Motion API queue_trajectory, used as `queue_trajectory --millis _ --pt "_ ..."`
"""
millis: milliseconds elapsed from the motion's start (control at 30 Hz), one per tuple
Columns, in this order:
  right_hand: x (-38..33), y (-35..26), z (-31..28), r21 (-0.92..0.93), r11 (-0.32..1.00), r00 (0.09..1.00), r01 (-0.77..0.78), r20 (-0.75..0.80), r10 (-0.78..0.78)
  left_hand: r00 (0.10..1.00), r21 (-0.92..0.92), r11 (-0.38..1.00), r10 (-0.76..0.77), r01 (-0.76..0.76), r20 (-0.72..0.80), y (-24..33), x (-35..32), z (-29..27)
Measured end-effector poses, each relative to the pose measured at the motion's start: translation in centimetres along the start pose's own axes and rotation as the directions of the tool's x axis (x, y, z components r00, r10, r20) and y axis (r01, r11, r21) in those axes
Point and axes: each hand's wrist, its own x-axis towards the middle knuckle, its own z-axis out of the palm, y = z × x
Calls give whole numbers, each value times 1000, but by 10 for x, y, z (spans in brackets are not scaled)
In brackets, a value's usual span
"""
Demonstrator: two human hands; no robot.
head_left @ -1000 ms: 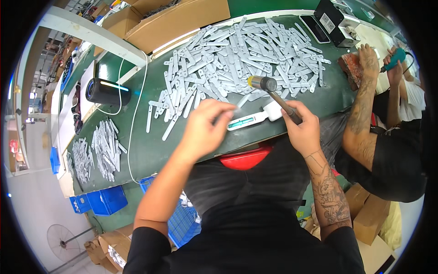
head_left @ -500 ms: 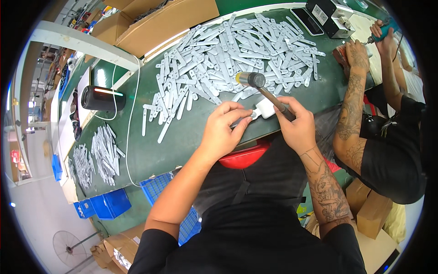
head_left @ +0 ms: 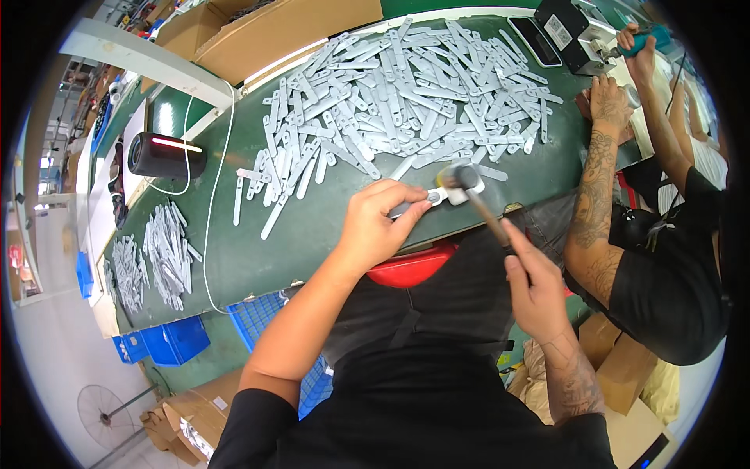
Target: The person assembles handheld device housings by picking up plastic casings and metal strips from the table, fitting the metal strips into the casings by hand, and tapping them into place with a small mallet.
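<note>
Far left of the green worktop (head_left: 250,258): two small heaps of flat grey metal strips (head_left: 152,254), lying side by side, too many in each to count.

Behind them: one black cylindrical device with a red light bar (head_left: 166,155), lying on its side; one thin white cable (head_left: 215,195) runs down past it across the worktop.

Back edge: two brown cardboard boxes (head_left: 289,27), side by side.

Centre: one large spread pile of the same grey strips (head_left: 406,102), well over a hundred, overlapping; a few loose ones trail off its left edge.

Front edge, centre: one left hand (head_left: 375,223), fingers curled down, pinching one grey metal strip piece (head_left: 426,202) flat on the worktop just below the big pile.

Just right of it: one hammer with a dark head and wooden handle (head_left: 469,187), its head right over the end of that piece. One right hand (head_left: 535,289), grip wrapped tight around the handle's lower end, held off the worktop edge.

Below the worktop edge: one red rounded plastic object (head_left: 410,270), partly hidden.

Far right: one second person in a black shirt, two tattooed forearms (head_left: 594,187) resting on the worktop; one black box-shaped machine (head_left: 574,31) at the back corner.

Under the worktop, left: two blue plastic crates (head_left: 168,344).
</note>
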Motion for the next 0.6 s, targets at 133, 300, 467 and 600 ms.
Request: queue_trajectory --millis 133,300,467,600 --pt "-2 3 3 -165 986 999 -32 10 34 999 -5 999 39 -39 -18 -2 -1 1" --pt "-3 8 11 -156 987 999 37 42 -30 1000 -29 1000 -6 6 1 -5 -4 0" --pt "-5 4 6 -196 975 984 107 -116 -131 1000 9 1000 12 -12 16 -6 -6 -1" --pt "-6 3 15 -302 951 997 68 0 -71 1000 -34 999 19 -19 10 -3 -5 0"
